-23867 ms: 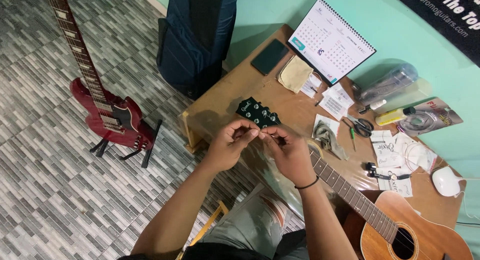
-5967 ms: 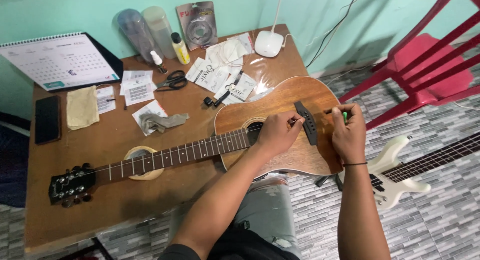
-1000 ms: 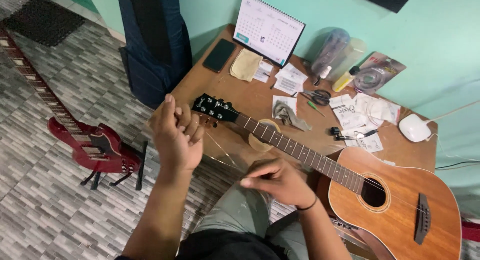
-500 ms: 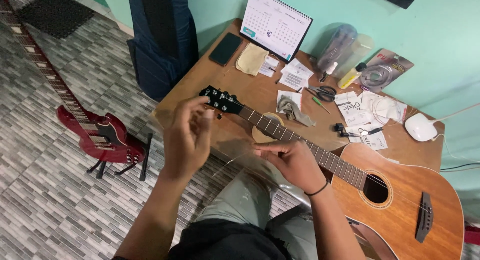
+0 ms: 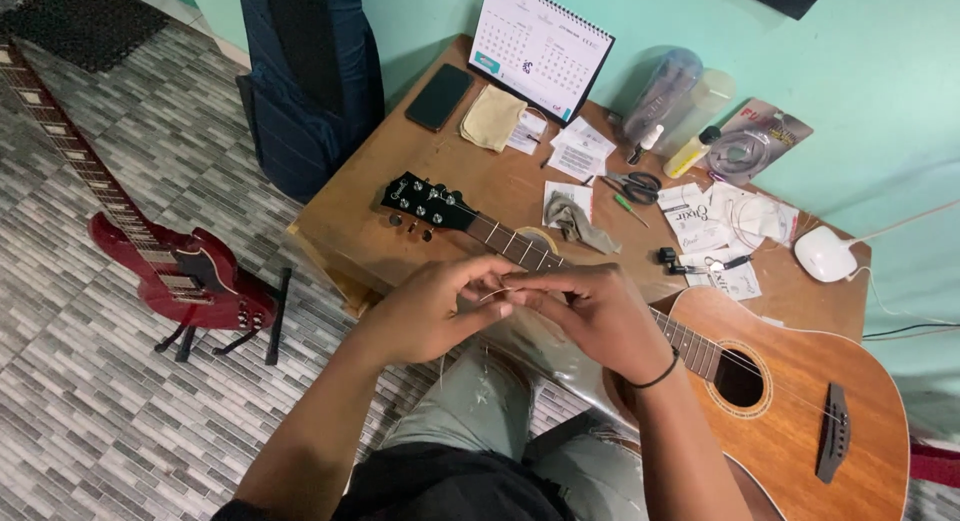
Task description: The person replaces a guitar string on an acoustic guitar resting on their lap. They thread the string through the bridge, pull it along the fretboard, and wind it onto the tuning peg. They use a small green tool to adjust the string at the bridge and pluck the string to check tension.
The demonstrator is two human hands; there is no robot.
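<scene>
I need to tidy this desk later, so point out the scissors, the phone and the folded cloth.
scissors [image 5: 637, 188], head view, on the black handles.
phone [image 5: 440, 97], head view, middle of its dark screen.
folded cloth [image 5: 492, 118], head view, centre of the beige fabric.

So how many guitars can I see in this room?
2: an acoustic guitar lying across the wooden table and the person's lap, and a red electric guitar on a floor stand at left. The dark bag may hide another.

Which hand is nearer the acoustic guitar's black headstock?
Left. The left hand is below the headstock, apart from it; the right hand is farther along, over the neck.
</scene>
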